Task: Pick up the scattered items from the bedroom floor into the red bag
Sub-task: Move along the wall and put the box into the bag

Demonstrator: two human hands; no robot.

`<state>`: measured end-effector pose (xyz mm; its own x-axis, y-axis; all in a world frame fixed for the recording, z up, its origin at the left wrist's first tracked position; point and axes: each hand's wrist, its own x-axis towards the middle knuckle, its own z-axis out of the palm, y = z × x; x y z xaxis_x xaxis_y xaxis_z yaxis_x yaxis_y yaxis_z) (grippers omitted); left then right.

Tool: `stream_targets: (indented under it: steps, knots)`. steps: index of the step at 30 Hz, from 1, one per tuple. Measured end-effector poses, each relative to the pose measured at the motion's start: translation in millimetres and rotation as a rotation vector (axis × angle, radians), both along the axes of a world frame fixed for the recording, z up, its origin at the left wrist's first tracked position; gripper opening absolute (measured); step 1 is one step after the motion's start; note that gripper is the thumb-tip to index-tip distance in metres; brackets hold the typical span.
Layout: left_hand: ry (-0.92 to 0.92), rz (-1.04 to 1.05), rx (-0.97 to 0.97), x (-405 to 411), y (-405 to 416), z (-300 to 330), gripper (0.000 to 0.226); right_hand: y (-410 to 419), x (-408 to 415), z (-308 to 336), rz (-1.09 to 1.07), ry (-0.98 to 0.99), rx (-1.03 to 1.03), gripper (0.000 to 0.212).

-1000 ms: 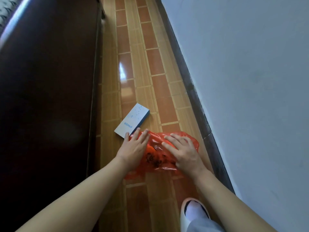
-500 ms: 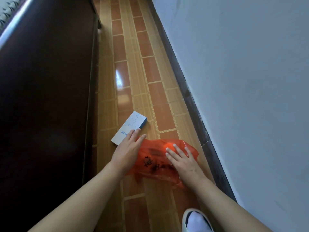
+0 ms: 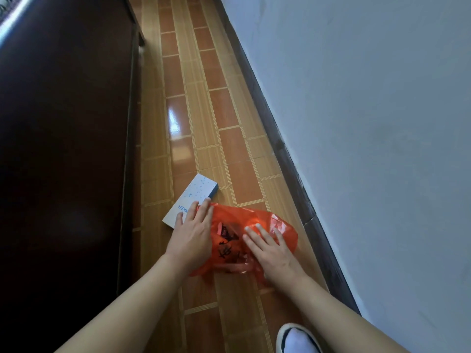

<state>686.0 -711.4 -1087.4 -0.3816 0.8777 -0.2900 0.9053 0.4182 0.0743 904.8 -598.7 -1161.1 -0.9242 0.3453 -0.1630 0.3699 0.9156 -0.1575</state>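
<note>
A red plastic bag (image 3: 277, 225) with dark print lies crumpled on the tiled floor. A flat white and blue box (image 3: 195, 194) lies just beyond its left edge. My left hand (image 3: 192, 236) rests flat with straight fingers across the near end of the box and the bag's left edge. My right hand (image 3: 269, 247) lies flat on top of the bag, fingers spread and pointing up-left. Whatever the bag holds is hidden by the plastic and my hands.
A tall dark wooden furniture side (image 3: 63, 149) runs along the left. A white wall (image 3: 369, 123) with a dark skirting board (image 3: 288, 159) closes the right. The narrow tiled floor (image 3: 204, 110) strip stretches ahead. My foot in a white slipper (image 3: 297, 338) is at the bottom.
My left hand has slid forward from the bag's edge onto the near end of the box. The bag has shifted and crumpled slightly under my right hand.
</note>
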Motion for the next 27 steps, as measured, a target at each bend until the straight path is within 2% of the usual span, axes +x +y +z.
stream_targets:
  steps: [6,11,16,19,23,25,27]
  knots:
    - [-0.037,-0.030,-0.114,1,9,-6,0.112,38,-10,9,-0.043,-0.023,-0.069,0.079]
    - [-0.083,-0.035,-0.207,-1,17,-13,0.115,66,-25,8,-0.118,-0.079,-0.119,0.080]
    - [-0.146,-0.057,-0.326,-3,10,-26,0.118,84,-30,0,-0.297,-0.160,-0.306,0.102]
    - [-0.189,-0.073,-0.399,1,8,-26,0.121,84,-27,-8,-0.261,-0.244,-0.264,0.108]
    - [-0.293,-0.027,-0.385,3,4,-24,0.114,65,-17,-6,-0.294,-0.272,-0.305,0.111]
    - [-0.359,0.073,-0.235,4,2,-26,0.098,55,-9,5,-0.368,-0.149,-0.304,0.105]
    - [-0.362,0.140,-0.085,7,6,-27,0.078,43,-2,18,-0.414,0.095,-0.246,0.092]
